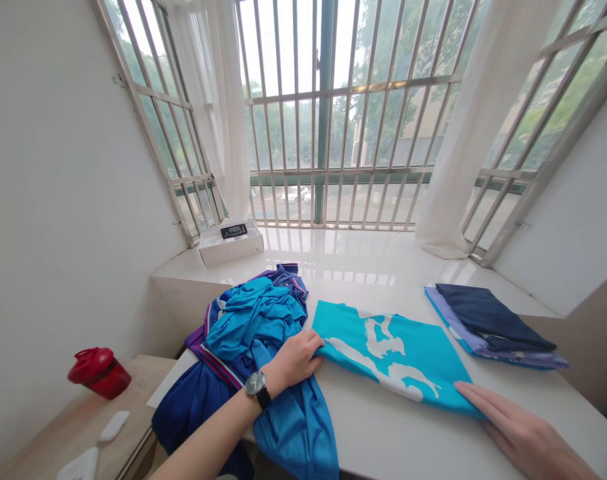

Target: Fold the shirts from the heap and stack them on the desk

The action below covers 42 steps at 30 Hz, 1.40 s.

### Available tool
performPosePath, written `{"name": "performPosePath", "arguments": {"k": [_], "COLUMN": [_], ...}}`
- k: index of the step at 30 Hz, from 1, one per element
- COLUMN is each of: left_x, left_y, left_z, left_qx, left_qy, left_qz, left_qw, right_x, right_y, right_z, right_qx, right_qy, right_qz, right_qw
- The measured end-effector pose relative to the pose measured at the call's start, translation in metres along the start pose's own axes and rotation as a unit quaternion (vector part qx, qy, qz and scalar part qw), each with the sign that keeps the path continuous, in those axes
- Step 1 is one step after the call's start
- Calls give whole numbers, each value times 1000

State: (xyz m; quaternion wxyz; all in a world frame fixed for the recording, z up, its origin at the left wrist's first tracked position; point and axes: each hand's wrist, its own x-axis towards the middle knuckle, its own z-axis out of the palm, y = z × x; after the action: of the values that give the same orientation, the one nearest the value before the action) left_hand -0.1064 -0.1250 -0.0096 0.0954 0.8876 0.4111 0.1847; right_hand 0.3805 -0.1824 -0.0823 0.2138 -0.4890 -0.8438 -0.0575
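Note:
A folded turquoise T-shirt (348,333) with a white brush-like print lies on the white tabletop (353,427) in front of me. My left hand (297,357), wearing a wristwatch (257,387), has its fingers closed on the shirt's left corner. At the near right corner my right hand (513,420) rests with straight fingers against the cloth; it is open. Left of the shirt sits a crumpled heap of blue clothes (258,320), partly behind my left forearm and hanging over the table's near edge. To the right is a stack of folded clothes (488,320), navy on top.
On the windowsill (343,257) stands a white box (232,243) with a small black device (234,231) on it. A lower wooden surface (38,440) at left carries a red lidded cup (99,372) and white objects. Barred windows and white curtains (448,153) are behind.

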Motion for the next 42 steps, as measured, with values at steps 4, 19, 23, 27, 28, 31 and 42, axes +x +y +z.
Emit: {"name": "performPosePath", "arguments": {"k": [4,19,23,27,28,31,42], "left_x": [-2,12,41,72,78,89,101], "left_y": [-4,5,5,-11,-17,-33,-60], "left_z": [4,-53,-60,-39,-31,-6,25], "left_qx": [-9,-394,-459,-413,-363,-217,-115], "left_qy": [6,161,166,113,95,58,76], "left_qz": [6,-111,-151,-159,-173,-222,-286], "left_qw": [1000,898,860,890,910,949,948], "right_x": [-2,59,91,125,132,145,164], "right_y": [-2,-62,-56,-32,-27,-18,-19], "right_z": [3,-93,-106,-82,-71,-33,11], "right_qx": [6,222,250,176,134,9,-134], "right_qy": [25,205,189,116,83,-25,-69], "right_qz": [-9,287,354,363,365,354,294], "right_qw": [1000,909,881,907,917,935,944]}}
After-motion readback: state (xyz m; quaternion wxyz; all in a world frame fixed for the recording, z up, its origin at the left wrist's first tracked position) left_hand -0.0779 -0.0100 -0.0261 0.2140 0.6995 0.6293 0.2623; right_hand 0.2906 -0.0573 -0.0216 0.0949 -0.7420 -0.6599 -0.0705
